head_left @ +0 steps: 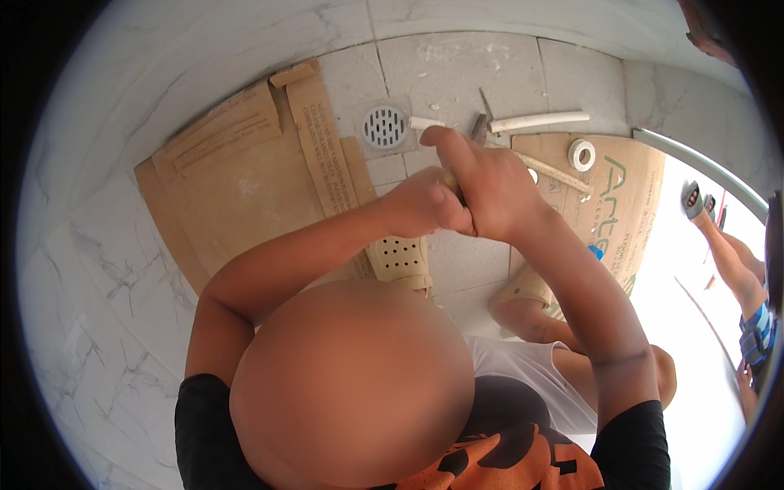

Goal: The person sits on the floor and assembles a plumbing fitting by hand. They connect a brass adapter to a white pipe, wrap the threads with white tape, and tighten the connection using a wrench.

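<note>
My left hand (425, 202) and my right hand (494, 188) are raised together over the floor, near the middle of the view. Both are closed, with the right index finger stretched out to the left. Between them shows a short bit of a tan, stick-like thing (451, 181); fingers cover most of it, so I cannot tell its kind. Beyond my right hand, a hammer (555, 170) with a wooden handle lies on the floor, its dark head partly hidden by the fingers. A length of white pipe (543, 121) and a shorter white piece (423, 123) lie close by.
A round floor drain (384, 126) sits in the grey tiles. Flattened cardboard covers the floor at left (245, 204) and right (637, 180); a white tape roll (581, 155) rests on the right sheet. Marbled walls (90, 269) surround me. Another person's leg (731, 249) shows far right.
</note>
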Demonstrator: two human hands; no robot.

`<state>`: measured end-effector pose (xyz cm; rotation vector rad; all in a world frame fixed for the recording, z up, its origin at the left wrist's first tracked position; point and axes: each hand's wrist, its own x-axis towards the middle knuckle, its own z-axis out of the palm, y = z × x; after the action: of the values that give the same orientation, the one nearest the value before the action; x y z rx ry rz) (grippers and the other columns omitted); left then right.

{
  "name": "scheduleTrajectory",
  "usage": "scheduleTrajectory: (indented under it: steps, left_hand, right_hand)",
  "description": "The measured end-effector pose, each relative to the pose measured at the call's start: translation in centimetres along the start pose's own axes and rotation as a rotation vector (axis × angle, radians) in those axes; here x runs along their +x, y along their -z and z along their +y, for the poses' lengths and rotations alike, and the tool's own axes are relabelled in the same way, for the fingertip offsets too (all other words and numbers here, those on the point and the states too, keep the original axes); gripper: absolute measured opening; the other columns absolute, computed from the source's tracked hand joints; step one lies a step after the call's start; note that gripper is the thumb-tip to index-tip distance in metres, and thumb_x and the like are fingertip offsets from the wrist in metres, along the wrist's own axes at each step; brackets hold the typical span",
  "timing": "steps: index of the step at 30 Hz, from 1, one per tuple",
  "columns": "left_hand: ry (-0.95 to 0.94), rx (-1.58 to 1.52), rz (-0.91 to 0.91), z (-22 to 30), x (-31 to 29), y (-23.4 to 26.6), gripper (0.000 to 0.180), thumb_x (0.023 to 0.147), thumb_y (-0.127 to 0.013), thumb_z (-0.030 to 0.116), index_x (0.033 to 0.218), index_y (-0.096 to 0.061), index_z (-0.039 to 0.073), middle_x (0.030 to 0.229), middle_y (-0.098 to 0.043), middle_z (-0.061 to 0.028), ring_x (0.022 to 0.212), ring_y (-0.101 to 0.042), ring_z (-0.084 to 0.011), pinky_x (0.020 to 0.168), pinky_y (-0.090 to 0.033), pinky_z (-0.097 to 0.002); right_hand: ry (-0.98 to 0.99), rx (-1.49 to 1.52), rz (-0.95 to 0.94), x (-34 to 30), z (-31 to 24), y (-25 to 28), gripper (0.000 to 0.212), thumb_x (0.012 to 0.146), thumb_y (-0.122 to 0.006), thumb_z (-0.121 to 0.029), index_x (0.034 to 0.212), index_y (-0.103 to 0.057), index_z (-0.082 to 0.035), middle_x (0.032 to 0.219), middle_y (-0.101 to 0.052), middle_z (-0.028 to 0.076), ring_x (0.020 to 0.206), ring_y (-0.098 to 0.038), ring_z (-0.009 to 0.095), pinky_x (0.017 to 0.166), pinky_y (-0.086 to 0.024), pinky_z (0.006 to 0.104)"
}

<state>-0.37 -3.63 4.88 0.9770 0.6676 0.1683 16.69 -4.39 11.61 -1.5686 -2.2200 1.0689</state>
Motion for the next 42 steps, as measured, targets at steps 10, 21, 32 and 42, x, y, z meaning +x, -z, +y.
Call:
scheduleTrajectory:
  steps: [10, 21, 32, 42]
  left_hand:
    - [0.083, 0.433, 0.165, -7.5, 5.1, 2.3, 0.034, 0.095, -0.065, 0.026, 0.104, -0.066, -0.007, 0.089, -0.072, -0.0213, 0.085, -0.071, -0.0347, 0.074, -0.055, -0.0450]
    - [-0.033, 0.837, 0.387, -11.4, 7.7, 3.5, 0.037, 0.095, -0.069, 0.027, 0.111, -0.065, -0.007, 0.094, -0.073, -0.0233, 0.089, -0.073, -0.0366, 0.076, -0.056, -0.0451]
    - [-0.020, 0.962, 0.488, -10.4, 8.9, 4.6, 0.038, 0.094, -0.073, 0.025, 0.115, -0.065, -0.005, 0.095, -0.073, -0.0219, 0.086, -0.073, -0.0332, 0.074, -0.057, -0.0428]
    - [0.036, 1.052, 0.567, -9.4, 10.0, 6.1, 0.040, 0.092, -0.076, 0.023, 0.119, -0.064, -0.004, 0.095, -0.073, -0.0206, 0.084, -0.073, -0.0301, 0.072, -0.058, -0.0408]
  right_hand:
    - [-0.412, -0.089, -0.125, 3.0, 1.7, -2.7, 0.060, 0.106, -0.050, -0.053, 0.139, -0.044, -0.004, 0.108, -0.073, 0.026, 0.091, -0.074, 0.047, 0.078, -0.061, 0.0531]
    - [-0.559, -0.081, -0.107, 4.7, 2.8, -4.8, 0.058, 0.108, -0.047, -0.054, 0.128, -0.048, 0.000, 0.109, -0.072, 0.028, 0.097, -0.075, 0.046, 0.082, -0.062, 0.0535]
    - [-0.678, -0.052, -0.005, 7.2, 3.4, -6.1, 0.059, 0.105, -0.048, -0.052, 0.128, -0.050, 0.002, 0.111, -0.072, 0.027, 0.100, -0.075, 0.044, 0.082, -0.063, 0.0521]
    - [-0.824, -0.002, 0.055, 10.0, 2.5, -5.9, 0.066, 0.104, -0.053, -0.054, 0.126, -0.052, 0.008, 0.112, -0.072, 0.031, 0.101, -0.076, 0.042, 0.084, -0.064, 0.0469]
